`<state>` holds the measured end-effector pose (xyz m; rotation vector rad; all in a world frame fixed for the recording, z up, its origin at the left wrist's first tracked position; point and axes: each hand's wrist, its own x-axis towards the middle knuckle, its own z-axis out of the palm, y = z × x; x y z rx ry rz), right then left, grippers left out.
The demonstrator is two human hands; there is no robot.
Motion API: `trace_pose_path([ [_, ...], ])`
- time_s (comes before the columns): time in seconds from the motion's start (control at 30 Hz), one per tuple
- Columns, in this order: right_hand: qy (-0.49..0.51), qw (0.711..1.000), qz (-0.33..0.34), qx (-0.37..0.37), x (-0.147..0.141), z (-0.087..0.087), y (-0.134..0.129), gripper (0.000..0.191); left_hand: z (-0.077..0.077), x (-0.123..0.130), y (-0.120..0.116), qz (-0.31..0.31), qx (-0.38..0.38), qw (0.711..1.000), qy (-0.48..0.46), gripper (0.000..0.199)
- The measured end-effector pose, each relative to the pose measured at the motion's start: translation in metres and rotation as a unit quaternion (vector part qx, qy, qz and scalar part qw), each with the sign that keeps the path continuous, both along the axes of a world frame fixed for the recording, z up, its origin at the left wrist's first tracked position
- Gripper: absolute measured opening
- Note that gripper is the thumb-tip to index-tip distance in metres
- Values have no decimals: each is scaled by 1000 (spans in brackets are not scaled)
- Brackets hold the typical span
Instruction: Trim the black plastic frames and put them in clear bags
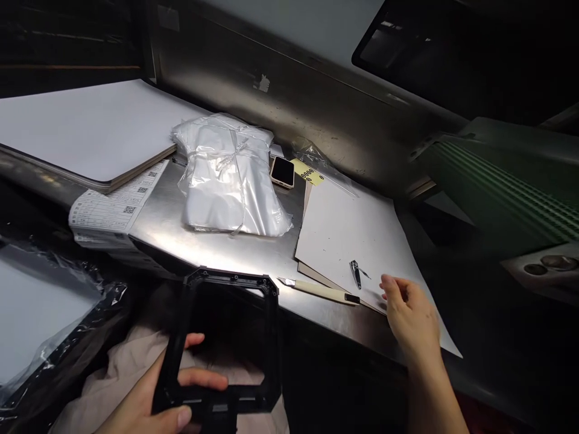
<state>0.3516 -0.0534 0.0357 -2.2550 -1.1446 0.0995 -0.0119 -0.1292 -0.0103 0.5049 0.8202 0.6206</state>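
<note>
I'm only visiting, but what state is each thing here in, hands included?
Left hand: gripping the black frame
Black frame: held up, tilted
Right hand: fingers curled; contents unclear
Clear plastic bags: bundled, tied
Smartphone: screen dark
Utility knife: blade out, lying down
Nail clippers: lying on white sheet; lever position unclear

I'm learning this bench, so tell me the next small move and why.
Probably move the right hand to the nail clippers: they lie close by on the white sheet, while the left hand holds the black frame.
</note>
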Motion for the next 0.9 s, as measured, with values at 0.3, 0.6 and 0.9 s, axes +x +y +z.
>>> trace_pose_path([
  [0.3,-20,994,100,-46,4,-16,14,32,-2,-4,2,-5,20,1000,-15,64],
  [0.6,-97,986,124,-61,5,-20,6,52,-4,-3,6,-25,16,1000,0,61],
  [0.9,-95,989,104,-54,7,-15,10,50,-1,-3,3,9,-9,1000,-4,60],
])
